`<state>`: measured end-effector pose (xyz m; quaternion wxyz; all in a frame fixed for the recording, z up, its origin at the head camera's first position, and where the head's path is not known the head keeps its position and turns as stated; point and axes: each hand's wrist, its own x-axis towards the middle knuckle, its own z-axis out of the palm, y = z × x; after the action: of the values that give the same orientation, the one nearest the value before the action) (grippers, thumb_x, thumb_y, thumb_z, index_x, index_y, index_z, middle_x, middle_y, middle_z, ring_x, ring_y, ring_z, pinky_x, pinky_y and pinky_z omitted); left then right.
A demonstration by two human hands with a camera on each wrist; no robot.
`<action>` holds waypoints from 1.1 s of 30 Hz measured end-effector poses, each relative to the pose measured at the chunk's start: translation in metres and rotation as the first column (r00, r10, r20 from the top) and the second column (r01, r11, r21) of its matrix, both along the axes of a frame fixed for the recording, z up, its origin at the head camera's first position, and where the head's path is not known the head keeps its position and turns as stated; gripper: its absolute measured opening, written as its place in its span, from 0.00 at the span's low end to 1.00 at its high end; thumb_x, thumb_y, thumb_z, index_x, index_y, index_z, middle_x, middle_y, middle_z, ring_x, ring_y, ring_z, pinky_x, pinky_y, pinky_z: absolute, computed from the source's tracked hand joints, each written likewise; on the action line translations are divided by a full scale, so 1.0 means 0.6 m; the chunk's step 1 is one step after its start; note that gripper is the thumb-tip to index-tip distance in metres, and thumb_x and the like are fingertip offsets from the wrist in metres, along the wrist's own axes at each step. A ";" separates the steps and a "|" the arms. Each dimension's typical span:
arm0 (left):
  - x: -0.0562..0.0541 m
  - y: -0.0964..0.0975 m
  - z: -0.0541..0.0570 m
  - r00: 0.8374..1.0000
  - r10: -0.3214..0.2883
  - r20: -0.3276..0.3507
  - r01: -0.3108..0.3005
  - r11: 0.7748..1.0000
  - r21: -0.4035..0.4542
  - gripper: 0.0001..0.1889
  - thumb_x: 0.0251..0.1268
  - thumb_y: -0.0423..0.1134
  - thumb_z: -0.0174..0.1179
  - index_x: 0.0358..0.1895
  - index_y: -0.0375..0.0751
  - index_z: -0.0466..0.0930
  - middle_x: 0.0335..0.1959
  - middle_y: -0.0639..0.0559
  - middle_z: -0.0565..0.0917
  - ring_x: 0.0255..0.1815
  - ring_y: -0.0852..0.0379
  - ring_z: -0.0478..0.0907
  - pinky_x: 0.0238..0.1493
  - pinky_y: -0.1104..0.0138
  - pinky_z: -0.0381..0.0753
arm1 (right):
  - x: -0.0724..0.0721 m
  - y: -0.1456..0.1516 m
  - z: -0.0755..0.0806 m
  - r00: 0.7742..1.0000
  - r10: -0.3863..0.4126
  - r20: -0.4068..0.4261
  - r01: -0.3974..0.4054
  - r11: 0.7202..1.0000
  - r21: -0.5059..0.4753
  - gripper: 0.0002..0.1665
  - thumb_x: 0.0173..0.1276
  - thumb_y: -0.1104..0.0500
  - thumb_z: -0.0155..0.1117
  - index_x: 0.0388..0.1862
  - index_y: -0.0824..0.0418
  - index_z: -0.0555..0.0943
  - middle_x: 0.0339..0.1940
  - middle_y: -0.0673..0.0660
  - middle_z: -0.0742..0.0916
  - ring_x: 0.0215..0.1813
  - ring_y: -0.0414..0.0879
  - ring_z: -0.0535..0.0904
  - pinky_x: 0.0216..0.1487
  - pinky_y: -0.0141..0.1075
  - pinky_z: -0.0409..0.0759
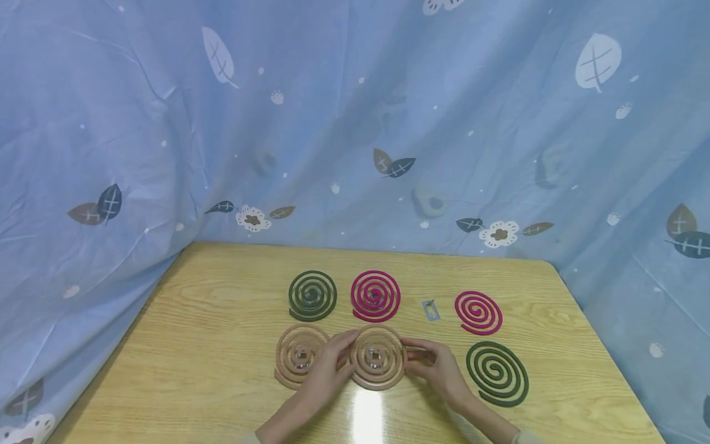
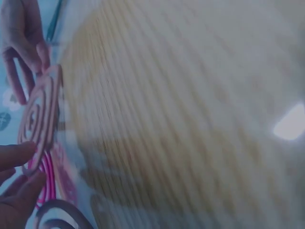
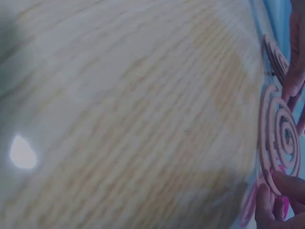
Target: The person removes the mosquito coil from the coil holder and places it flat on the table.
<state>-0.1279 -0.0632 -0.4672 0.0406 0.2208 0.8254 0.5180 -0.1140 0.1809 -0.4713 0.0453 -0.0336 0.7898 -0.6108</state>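
Note:
Both hands pinch a tan mosquito coil at opposite edges, fingers and thumbs at its rim. My left hand is at its left edge and overlaps a second tan mosquito coil. At the right edge is my right hand; in the right wrist view its thumb lies over the coil's face. A small metal stand shows through the middle of the held coil, and another metal stand through the second one.
Behind them lie a dark green coil and a magenta coil. A loose metal stand sits right of these. Farther right are another magenta coil and a dark green coil. A blue curtain borders the wooden table.

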 end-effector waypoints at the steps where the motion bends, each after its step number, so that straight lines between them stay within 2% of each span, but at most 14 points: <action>1: -0.002 -0.001 -0.001 1.000 -0.009 -0.001 0.009 1.000 -0.005 0.30 0.55 0.18 0.60 0.65 0.27 0.67 0.62 0.33 0.71 0.60 0.38 0.73 0.58 0.61 0.77 | 0.000 0.000 -0.002 1.000 0.002 -0.007 -0.001 1.000 0.014 0.27 0.53 0.72 0.71 0.54 0.71 0.79 0.52 0.66 0.83 0.48 0.54 0.82 0.58 0.40 0.79; 5: -0.014 -0.005 -0.007 0.999 -0.040 -0.001 0.040 0.999 -0.022 0.31 0.53 0.18 0.61 0.64 0.27 0.68 0.62 0.34 0.71 0.58 0.40 0.75 0.56 0.68 0.78 | -0.003 0.003 -0.009 0.999 0.004 -0.041 -0.002 0.999 0.052 0.27 0.50 0.71 0.72 0.53 0.69 0.80 0.49 0.64 0.85 0.46 0.49 0.83 0.59 0.40 0.78; 10: -0.026 -0.009 -0.009 0.999 -0.041 -0.015 0.041 0.999 -0.034 0.30 0.49 0.20 0.65 0.61 0.27 0.71 0.59 0.33 0.73 0.51 0.44 0.80 0.50 0.75 0.80 | -0.006 0.008 -0.013 0.994 0.048 -0.097 -0.042 0.997 0.057 0.28 0.49 0.71 0.73 0.53 0.71 0.79 0.47 0.65 0.85 0.44 0.46 0.83 0.57 0.37 0.80; 16: -0.033 -0.013 -0.005 0.998 -0.054 0.033 0.053 0.998 0.039 0.27 0.52 0.21 0.65 0.59 0.24 0.72 0.58 0.32 0.73 0.52 0.41 0.78 0.51 0.73 0.80 | -0.009 0.011 -0.015 0.992 0.070 -0.108 -0.065 0.997 0.043 0.31 0.48 0.70 0.74 0.54 0.70 0.78 0.48 0.65 0.85 0.45 0.44 0.83 0.58 0.37 0.79; 21: -0.037 -0.011 -0.004 0.995 -0.043 0.095 0.033 0.993 0.110 0.24 0.53 0.20 0.63 0.57 0.24 0.74 0.57 0.32 0.73 0.51 0.41 0.78 0.50 0.74 0.80 | -0.008 0.016 -0.013 0.992 0.073 -0.107 -0.073 0.997 0.004 0.32 0.48 0.72 0.73 0.55 0.72 0.78 0.49 0.66 0.84 0.46 0.43 0.82 0.58 0.33 0.78; 25: -0.037 -0.010 -0.002 0.996 -0.024 0.090 0.015 0.995 0.101 0.23 0.52 0.20 0.63 0.55 0.24 0.75 0.55 0.32 0.75 0.49 0.42 0.79 0.48 0.74 0.81 | -0.006 0.019 -0.008 0.992 0.063 -0.105 -0.061 0.998 0.020 0.31 0.49 0.70 0.74 0.55 0.72 0.78 0.48 0.65 0.85 0.45 0.43 0.82 0.57 0.31 0.78; 29: -0.035 -0.012 0.001 0.998 -0.011 0.055 0.008 0.998 0.070 0.21 0.51 0.22 0.66 0.52 0.25 0.78 0.47 0.37 0.78 0.45 0.45 0.82 0.46 0.74 0.82 | -0.004 0.022 -0.005 0.993 0.045 -0.110 -0.042 0.999 0.026 0.29 0.48 0.69 0.75 0.52 0.71 0.80 0.46 0.63 0.85 0.45 0.41 0.81 0.57 0.27 0.77; 33: -0.032 -0.013 0.005 0.999 -0.004 0.042 0.002 0.999 0.046 0.22 0.50 0.26 0.68 0.52 0.29 0.80 0.38 0.45 0.79 0.40 0.50 0.83 0.43 0.75 0.83 | -0.002 0.025 -0.005 0.988 0.061 -0.143 -0.061 0.998 0.005 0.27 0.47 0.70 0.75 0.49 0.72 0.81 0.46 0.65 0.85 0.44 0.39 0.81 0.57 0.25 0.76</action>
<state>-0.1472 -0.0713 -0.4644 0.0539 0.2120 0.8119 0.5413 -0.1155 0.1960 -0.4745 0.0071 -0.1017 0.7898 -0.6048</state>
